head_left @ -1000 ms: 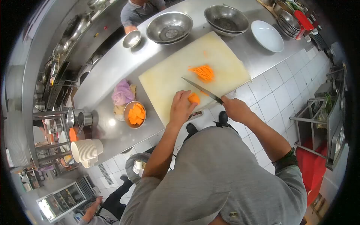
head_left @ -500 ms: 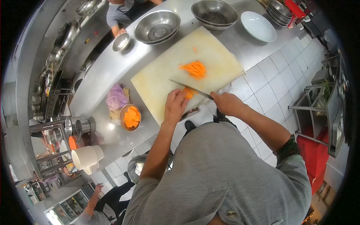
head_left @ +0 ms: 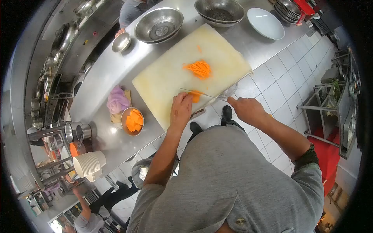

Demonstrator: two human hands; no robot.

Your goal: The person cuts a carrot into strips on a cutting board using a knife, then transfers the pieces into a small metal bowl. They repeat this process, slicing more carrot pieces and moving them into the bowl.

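Our left hand [head_left: 181, 110], fingers bunched, pins the orange piece [head_left: 196, 97] at its fingertips' right on the board [head_left: 155, 83]; our right hand [head_left: 248, 111], farther off, grips the knife [head_left: 210, 96], blade slanting leftward across the piece's far side.

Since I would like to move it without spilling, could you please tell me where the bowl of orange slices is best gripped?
Probably by the rim of the bowl, coming from the side facing the cutting board: a gap of counter lies there, while the purple bundle sits close on another side and orange slices heap the middle.
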